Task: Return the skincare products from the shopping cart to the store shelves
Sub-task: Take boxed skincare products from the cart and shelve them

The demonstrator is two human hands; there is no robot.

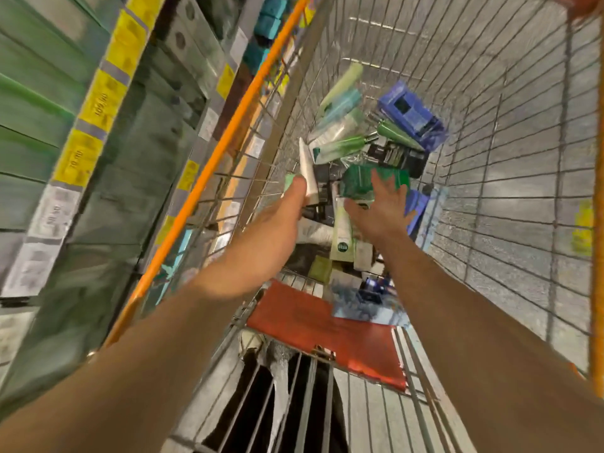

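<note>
A wire shopping cart (490, 158) holds a pile of skincare products: green tubes (343, 145), a blue box (411, 116), a black box (398, 156) and a dark green box (359, 183). Both my arms reach down into the cart. My left hand (284, 210) grips a white tube (307, 168) at the pile's left side, with a mint-green item (289, 184) showing beside the fingers. To its right, my right hand (379, 207) hovers with fingers spread over the dark green box; the blur hides whether it touches. A white-and-green tube (341, 233) lies between the hands.
Store shelves (108, 158) with boxed products and yellow price tags (98, 103) run along the left, close to the cart's orange rim (209, 171). The red child-seat flap (320, 331) lies at the cart's near end. More boxes lie under my right wrist.
</note>
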